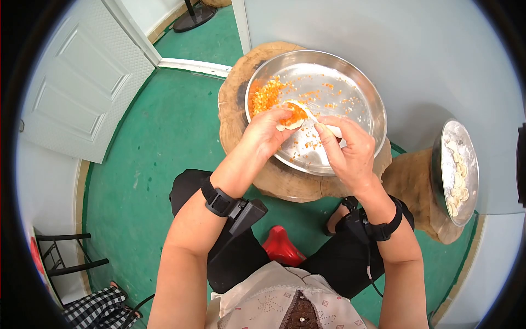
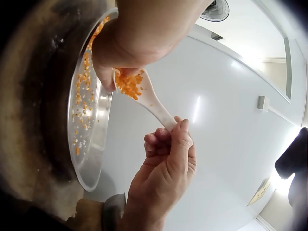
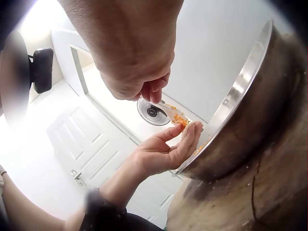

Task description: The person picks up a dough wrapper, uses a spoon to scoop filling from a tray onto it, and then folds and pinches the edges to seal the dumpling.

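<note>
- Nearest, a person sits in dark trousers (image 1: 241, 255) and a pale patterned top (image 1: 263, 293), with a glossy red object (image 1: 282, 247) between the legs.
- Black strapped cameras are worn on both arms, one seen at the left forearm (image 1: 222, 203).
- The right hand (image 1: 350, 145) pinches the handle of a white, short-handled spoon (image 2: 161, 113) between thumb and index finger, the other fingers curled in toward the palm.
- The left hand (image 1: 266, 131) holds a thin, pale piece of dough (image 1: 289, 126), its thumb opposite fingers held close together.
- The spoon's long axis slants from the right hand toward the left; its bowl, carrying chopped orange filling (image 2: 129, 86), lies at the dough, nearer the left hand. Whether spoon and dough touch is hard to tell.
- Beneath both hands sits a wide, round steel pan (image 1: 376, 104), more orange and white bits (image 1: 266, 96) heaped on its left side and others scattered across its base.
- The pan rests on a thick wooden slab (image 1: 233, 104).
- Off to the right, a metal bowl (image 1: 467, 156) of pale, shaped dough pieces (image 1: 459, 192) stands on a wooden stump (image 1: 411, 178).
- Farther off, a white panelled door (image 1: 82, 88) stands above the green floor (image 1: 137, 137).
</note>
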`<state>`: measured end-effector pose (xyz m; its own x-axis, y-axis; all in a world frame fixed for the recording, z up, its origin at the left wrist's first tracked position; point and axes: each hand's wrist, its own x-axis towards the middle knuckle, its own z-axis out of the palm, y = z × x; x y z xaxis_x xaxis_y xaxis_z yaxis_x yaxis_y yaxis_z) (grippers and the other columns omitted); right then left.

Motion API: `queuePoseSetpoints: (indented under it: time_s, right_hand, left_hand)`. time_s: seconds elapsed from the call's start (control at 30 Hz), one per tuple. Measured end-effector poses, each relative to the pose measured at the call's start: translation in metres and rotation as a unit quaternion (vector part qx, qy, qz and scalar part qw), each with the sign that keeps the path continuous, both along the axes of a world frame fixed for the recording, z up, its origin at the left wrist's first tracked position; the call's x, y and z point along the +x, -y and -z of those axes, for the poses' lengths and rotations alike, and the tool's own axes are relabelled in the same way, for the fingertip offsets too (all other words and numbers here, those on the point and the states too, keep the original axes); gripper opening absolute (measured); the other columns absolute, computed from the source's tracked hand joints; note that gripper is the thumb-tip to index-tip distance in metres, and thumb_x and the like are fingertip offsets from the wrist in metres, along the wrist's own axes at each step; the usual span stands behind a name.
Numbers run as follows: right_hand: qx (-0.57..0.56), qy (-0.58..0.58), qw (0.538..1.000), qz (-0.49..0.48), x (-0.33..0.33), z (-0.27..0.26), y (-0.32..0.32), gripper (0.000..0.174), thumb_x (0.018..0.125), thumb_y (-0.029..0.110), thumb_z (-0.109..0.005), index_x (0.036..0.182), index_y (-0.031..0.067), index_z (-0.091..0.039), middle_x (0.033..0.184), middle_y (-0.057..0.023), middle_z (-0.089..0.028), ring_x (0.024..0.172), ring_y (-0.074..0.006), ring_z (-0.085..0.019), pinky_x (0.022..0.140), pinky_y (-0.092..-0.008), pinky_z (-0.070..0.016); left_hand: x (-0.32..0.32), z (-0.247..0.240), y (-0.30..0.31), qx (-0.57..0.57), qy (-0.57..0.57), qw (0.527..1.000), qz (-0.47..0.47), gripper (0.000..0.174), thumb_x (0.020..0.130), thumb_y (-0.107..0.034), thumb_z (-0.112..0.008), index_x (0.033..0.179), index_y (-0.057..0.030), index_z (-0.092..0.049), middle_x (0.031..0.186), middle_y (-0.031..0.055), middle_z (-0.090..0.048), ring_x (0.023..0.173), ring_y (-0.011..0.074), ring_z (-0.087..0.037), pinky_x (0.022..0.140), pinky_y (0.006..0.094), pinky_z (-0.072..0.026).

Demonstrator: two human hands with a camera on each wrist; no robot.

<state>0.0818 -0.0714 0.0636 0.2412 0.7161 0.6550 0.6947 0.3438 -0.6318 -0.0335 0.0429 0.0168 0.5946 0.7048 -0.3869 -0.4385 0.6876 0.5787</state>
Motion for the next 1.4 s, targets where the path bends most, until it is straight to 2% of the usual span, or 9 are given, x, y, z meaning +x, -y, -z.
queuePoseSetpoints:
  time_s: [0.27, 0.4, 0.57, 0.8, 0.97, 1.1, 1.27, 1.4]
  right_hand:
    - [0.013, -0.028, 0.999, 0.022, 0.002, -0.006, 0.001, 0.01, 0.073, 0.005, -0.063, 0.081, 0.0007, -0.06, 0.071, -0.0109, -0.06, 0.057, -0.0154, -0.057, 0.046, -0.0237, -0.0436]
    - [0.011, -0.023, 1.0, 0.017, 0.004, -0.005, 0.001, 0.009, 0.073, 0.005, -0.063, 0.082, 0.0009, -0.06, 0.072, -0.0106, -0.06, 0.056, -0.0144, -0.057, 0.045, -0.0229, -0.0436]
    - [0.007, -0.004, 1.0, 0.014, 0.002, -0.004, 0.001, 0.009, 0.074, 0.005, -0.062, 0.082, 0.0009, -0.06, 0.072, -0.01, -0.06, 0.056, -0.0133, -0.057, 0.046, -0.0226, -0.0437]
    - [-0.016, -0.135, 0.991, 0.022, 0.006, 0.002, 0.0, 0.011, 0.076, 0.006, -0.062, 0.084, 0.0002, -0.061, 0.072, -0.0093, -0.061, 0.057, -0.0097, -0.057, 0.048, -0.0215, -0.0435]
    - [-0.03, -0.26, 0.965, 0.005, 0.007, 0.004, -0.003, 0.01, 0.077, 0.006, -0.06, 0.086, 0.0001, -0.061, 0.073, -0.0077, -0.062, 0.058, -0.0079, -0.057, 0.049, -0.021, -0.0434]
    - [-0.023, -0.22, 0.975, 0.003, 0.004, 0.007, -0.003, 0.011, 0.076, 0.006, -0.061, 0.085, 0.0003, -0.061, 0.071, -0.0083, -0.062, 0.056, -0.0083, -0.056, 0.048, -0.0212, -0.043]
    - [-0.014, -0.105, 0.994, 0.021, -0.003, 0.005, -0.001, 0.012, 0.074, 0.007, -0.063, 0.084, 0.0008, -0.061, 0.07, -0.0096, -0.061, 0.053, -0.01, -0.055, 0.047, -0.0216, -0.0426]
    - [-0.023, -0.116, 0.993, 0.025, -0.001, 0.006, -0.001, 0.011, 0.074, 0.007, -0.063, 0.083, 0.0011, -0.061, 0.07, -0.0102, -0.061, 0.055, -0.0108, -0.057, 0.049, -0.0222, -0.0434]
  left_hand:
    - [-0.002, -0.007, 0.001, -0.032, 0.018, 0.999, -0.013, 0.036, 0.077, 0.006, -0.045, 0.111, 0.0057, -0.037, 0.112, 0.0167, -0.045, 0.104, 0.0272, -0.047, 0.09, 0.0414, -0.0422]
    - [-0.004, -0.003, -0.003, -0.073, 0.043, 0.996, -0.017, 0.038, 0.078, 0.006, -0.042, 0.115, 0.0062, -0.034, 0.116, 0.0183, -0.043, 0.107, 0.0286, -0.045, 0.09, 0.0415, -0.0421]
    - [-0.003, -0.005, -0.001, -0.04, 0.017, 0.999, -0.002, 0.037, 0.079, 0.007, -0.042, 0.115, 0.0062, -0.035, 0.115, 0.0178, -0.044, 0.108, 0.028, -0.045, 0.091, 0.0409, -0.042]
    - [-0.002, -0.004, 0.002, 0.003, 0.0, 1.0, 0.002, 0.034, 0.078, 0.008, -0.045, 0.111, 0.005, -0.039, 0.111, 0.0154, -0.048, 0.103, 0.0261, -0.048, 0.09, 0.0399, -0.0428]
    - [-0.002, -0.006, 0.002, 0.013, 0.005, 1.0, 0.013, 0.031, 0.077, 0.005, -0.049, 0.108, 0.002, -0.044, 0.106, 0.0123, -0.051, 0.1, 0.0228, -0.051, 0.087, 0.0389, -0.0443]
    - [-0.002, -0.014, 0.006, 0.024, 0.004, 0.999, 0.029, 0.029, 0.073, 0.003, -0.056, 0.101, 0.0004, -0.047, 0.099, 0.0088, -0.052, 0.097, 0.0211, -0.05, 0.087, 0.04, -0.0409]
    - [0.001, -0.002, 0.002, 0.034, -0.006, 0.999, 0.019, 0.027, 0.075, 0.003, -0.054, 0.101, 0.0006, -0.048, 0.1, 0.0099, -0.054, 0.096, 0.0203, -0.052, 0.086, 0.0379, -0.0435]
    - [-0.001, -0.007, 0.004, 0.019, -0.005, 1.0, 0.007, 0.028, 0.076, 0.004, -0.051, 0.104, 0.0021, -0.047, 0.102, 0.0112, -0.053, 0.097, 0.0202, -0.052, 0.086, 0.0372, -0.0447]
